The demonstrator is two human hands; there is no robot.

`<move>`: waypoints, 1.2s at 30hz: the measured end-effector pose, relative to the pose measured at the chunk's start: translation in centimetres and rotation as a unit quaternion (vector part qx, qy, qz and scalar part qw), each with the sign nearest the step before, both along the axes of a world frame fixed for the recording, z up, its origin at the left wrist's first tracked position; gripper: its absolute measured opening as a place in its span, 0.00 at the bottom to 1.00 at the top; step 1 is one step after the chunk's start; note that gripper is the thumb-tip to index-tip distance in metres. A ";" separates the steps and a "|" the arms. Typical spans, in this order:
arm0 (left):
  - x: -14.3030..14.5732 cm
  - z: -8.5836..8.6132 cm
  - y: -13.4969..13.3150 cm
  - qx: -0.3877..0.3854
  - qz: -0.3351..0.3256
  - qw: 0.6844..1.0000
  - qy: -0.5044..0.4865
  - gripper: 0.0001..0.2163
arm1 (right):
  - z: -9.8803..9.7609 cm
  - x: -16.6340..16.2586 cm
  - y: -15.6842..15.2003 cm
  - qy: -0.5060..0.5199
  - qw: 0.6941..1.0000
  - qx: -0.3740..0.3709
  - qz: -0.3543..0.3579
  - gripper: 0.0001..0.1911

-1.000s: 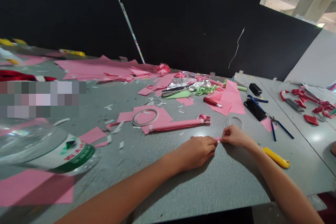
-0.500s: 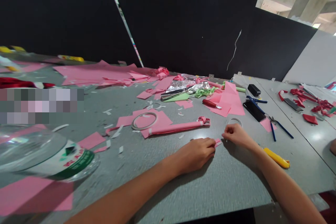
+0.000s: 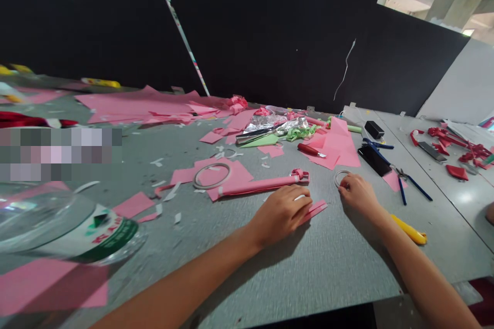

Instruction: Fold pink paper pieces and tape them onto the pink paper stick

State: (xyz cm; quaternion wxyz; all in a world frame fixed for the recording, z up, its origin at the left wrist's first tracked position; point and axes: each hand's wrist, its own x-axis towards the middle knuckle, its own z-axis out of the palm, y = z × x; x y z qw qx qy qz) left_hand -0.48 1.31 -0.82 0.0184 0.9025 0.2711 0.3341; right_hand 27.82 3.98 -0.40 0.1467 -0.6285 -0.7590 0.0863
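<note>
My left hand (image 3: 283, 211) rests low over the table, its fingers closed on a narrow folded strip of pink paper (image 3: 318, 207). One end of the strip pokes out to the right of the fingertips. My right hand (image 3: 358, 194) is curled with thumb and forefinger together, right at the near edge of a thin ring-shaped roll of tape (image 3: 336, 179). It hides part of that roll, and whatever is in the pinch does not show. Just beyond my left hand lies a long rolled pink paper piece (image 3: 258, 186) with a looped end.
A larger ring roll (image 3: 195, 181) lies on pink paper to the left. A red-handled cutter (image 3: 309, 150), a phone (image 3: 373, 160), blue-handled pliers (image 3: 417, 186) and a yellow tool (image 3: 409, 230) lie around. At left, a plastic bottle (image 3: 104, 234) lies on its side.
My left hand has drawn back a little to the left, and more of the pink strip shows. My right hand has moved right, away from the strip, to the small ring roll.
</note>
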 end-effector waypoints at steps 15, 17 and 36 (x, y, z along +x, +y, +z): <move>0.3 -0.9 -0.3 0.004 0.020 0.998 -0.051 0.12 | 2.6 -4.3 -4.2 0.313 0.929 -0.114 0.162 0.08; 0.2 -0.8 -0.2 0.011 0.019 0.998 -0.058 0.12 | 2.5 -4.3 -4.2 0.312 0.928 -0.120 0.162 0.07; 0.2 -0.3 -0.5 0.026 -0.002 0.998 -0.052 0.15 | 1.8 -4.8 -4.5 0.336 0.907 -0.099 0.233 0.13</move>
